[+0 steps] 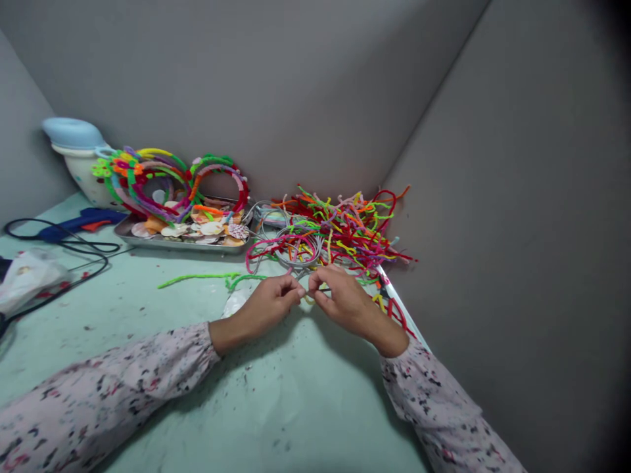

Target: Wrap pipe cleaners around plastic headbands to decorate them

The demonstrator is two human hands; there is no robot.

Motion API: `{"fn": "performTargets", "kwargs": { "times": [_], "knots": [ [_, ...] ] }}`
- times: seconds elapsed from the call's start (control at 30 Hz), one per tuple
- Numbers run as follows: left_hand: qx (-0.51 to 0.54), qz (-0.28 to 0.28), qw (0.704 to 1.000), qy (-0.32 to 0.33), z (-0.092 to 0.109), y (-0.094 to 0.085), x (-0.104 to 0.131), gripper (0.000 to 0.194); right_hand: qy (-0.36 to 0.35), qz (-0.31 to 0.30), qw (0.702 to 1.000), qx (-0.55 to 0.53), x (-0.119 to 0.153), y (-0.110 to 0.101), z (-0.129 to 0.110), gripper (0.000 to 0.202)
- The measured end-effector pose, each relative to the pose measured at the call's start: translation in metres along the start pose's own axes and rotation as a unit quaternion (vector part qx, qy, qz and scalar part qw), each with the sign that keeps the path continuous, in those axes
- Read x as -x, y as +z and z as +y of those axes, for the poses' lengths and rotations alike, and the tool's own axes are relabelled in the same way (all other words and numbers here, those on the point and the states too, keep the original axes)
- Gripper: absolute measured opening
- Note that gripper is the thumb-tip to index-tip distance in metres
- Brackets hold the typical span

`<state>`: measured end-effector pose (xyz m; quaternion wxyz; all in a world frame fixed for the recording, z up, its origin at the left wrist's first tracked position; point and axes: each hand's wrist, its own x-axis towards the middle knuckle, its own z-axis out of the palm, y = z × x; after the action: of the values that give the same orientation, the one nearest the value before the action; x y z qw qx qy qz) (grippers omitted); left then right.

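My left hand and my right hand meet above the table, fingertips pinched close together. Between them runs a thin grey wire-like piece, mostly covered by the fingers; its full shape is hidden. Just beyond the fingers lie thin grey hoops and a tangled pile of colourful pipe cleaners. A light green pipe cleaner stretches out left of my left hand, with a darker green one beside it. Part of a whitish round item shows by my left wrist.
A metal tray holds shells, with pipe-cleaner-wrapped headbands on top. Behind it stands a white bin with a blue lid. A blue tool, a black cable and a plastic bag lie left. Grey walls border the table.
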<state>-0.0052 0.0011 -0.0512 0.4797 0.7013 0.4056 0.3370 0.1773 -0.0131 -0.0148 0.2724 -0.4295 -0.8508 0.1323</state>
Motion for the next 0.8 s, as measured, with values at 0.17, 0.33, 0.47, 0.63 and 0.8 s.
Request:
{"fn": "performTargets", "kwargs": {
  "times": [0.17, 0.33, 0.47, 0.63, 0.8],
  "knots": [
    [0.040, -0.006, 0.998, -0.038, -0.003, 0.000, -0.004, 0.024, -0.022, -0.001, 1.000, -0.003, 0.000, 0.004, 0.002, 0.018],
    [0.119, -0.013, 0.989, -0.083, 0.000, 0.000, -0.006, 0.025, -0.063, 0.004, 0.998, 0.014, -0.001, 0.002, 0.007, 0.015],
    [0.144, -0.007, 0.985, -0.092, 0.003, -0.003, -0.006, 0.028, -0.101, 0.016, 0.994, 0.041, -0.002, 0.004, 0.012, 0.010],
    [0.138, -0.004, 0.987, -0.085, 0.005, -0.004, -0.005, 0.028, -0.109, 0.049, 0.990, 0.072, -0.003, 0.009, 0.016, 0.007],
    [0.087, 0.017, 0.995, -0.043, 0.007, -0.006, -0.005, 0.031, -0.111, 0.056, 0.990, 0.068, -0.004, 0.009, 0.017, 0.004]
  ]
}}
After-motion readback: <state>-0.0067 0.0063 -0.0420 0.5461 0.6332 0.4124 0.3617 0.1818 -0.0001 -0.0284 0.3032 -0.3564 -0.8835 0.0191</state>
